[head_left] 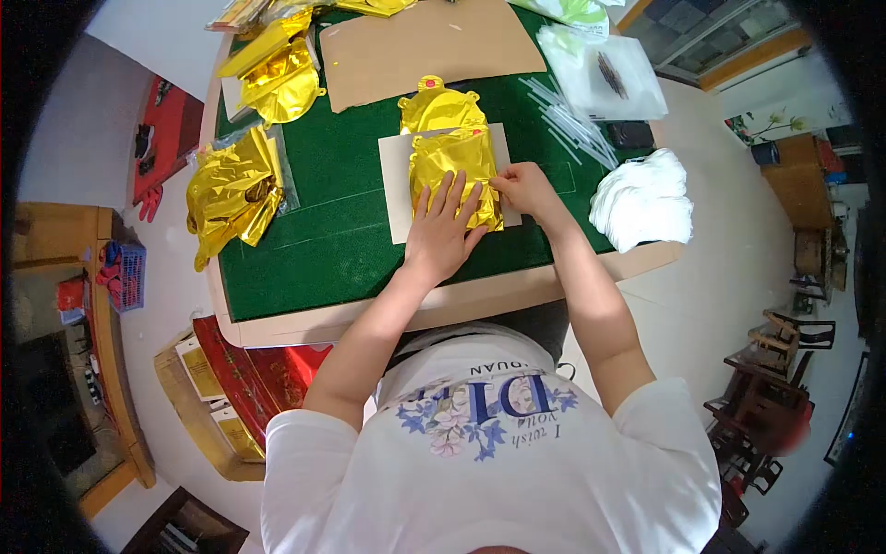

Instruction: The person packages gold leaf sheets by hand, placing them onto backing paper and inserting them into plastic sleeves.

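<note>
A folded gold foil balloon [454, 166] lies on a white card sheet [395, 180] near the middle of the green felt table [332, 231], its rounded top with a small red tab jutting past the card's far edge. The left hand [441, 231] lies flat on the foil's near half, fingers spread and pressing it down, while the right hand [524, 187] pinches the foil's right edge between thumb and fingertips. The foil looks thin, feather-light, crinkly and slick, so it would likely slide on the smooth card and spring open unless held flat; the folded edges and corners seem the safest places to grip, since the film could crease or tear under a hard pull. Left of the card sits a crumpled heap of gold foil balloons [231, 192] partly in clear wrap, and beyond it another shiny gold pile [277, 78]. Beyond the card lies a flat brown cardboard sheet [429, 48]. To the card's right are thin clear plastic straws [568, 125], clear plastic bags [614, 78], and a soft stack of white bags [643, 198].
</note>
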`<state>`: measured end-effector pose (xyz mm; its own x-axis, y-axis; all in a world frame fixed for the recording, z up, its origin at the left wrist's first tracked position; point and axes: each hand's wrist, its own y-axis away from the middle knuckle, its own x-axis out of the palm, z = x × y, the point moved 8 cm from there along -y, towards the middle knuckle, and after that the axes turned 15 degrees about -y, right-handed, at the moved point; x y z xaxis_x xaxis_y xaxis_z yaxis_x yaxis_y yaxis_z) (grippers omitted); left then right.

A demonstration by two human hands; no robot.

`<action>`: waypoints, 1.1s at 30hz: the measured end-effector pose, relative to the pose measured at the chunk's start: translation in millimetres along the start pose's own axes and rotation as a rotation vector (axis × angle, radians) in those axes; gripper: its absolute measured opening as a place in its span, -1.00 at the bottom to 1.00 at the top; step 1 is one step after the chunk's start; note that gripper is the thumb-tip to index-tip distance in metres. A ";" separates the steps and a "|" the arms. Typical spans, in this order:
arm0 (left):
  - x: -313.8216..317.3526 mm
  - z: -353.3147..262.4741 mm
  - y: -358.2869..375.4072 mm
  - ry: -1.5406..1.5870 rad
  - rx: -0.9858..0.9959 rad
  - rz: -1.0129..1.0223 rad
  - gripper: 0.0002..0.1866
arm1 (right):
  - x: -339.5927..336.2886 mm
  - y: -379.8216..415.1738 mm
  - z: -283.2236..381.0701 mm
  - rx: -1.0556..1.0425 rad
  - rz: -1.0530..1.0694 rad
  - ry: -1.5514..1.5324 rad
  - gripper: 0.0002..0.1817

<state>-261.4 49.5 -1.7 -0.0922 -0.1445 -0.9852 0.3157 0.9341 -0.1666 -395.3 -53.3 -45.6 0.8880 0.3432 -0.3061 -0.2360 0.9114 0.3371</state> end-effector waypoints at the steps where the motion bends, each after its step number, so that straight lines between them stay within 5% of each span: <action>1: -0.3 0.6 -0.2 0.000 -0.001 -0.001 -0.32 | -0.1 0.8 4.7 -0.001 0.000 0.000 -0.74; 18: -3.8 -1.0 -0.6 0.000 0.006 -0.023 -0.31 | 9.6 -10.0 -10.6 0.114 0.005 -0.073 -0.81; 21: -3.4 -1.0 -0.1 -0.008 0.006 -0.032 -0.31 | 4.2 -7.8 -2.8 -0.057 -0.093 -0.068 -0.79; 28: -1.3 -0.3 -0.4 -0.007 0.007 -0.022 -0.31 | 5.4 -4.5 -0.2 0.013 -0.059 -0.020 -0.79; 33: -1.9 11.4 -7.5 0.230 -0.095 -0.030 -0.32 | 6.2 -9.0 -9.5 0.029 -0.055 -0.081 -0.81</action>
<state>-252.9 39.1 1.0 -0.3164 -0.1048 -0.9428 0.2201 0.9586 -0.1804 -391.4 -57.3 -59.0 0.9286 0.2723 -0.2519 -0.1758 0.9210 0.3476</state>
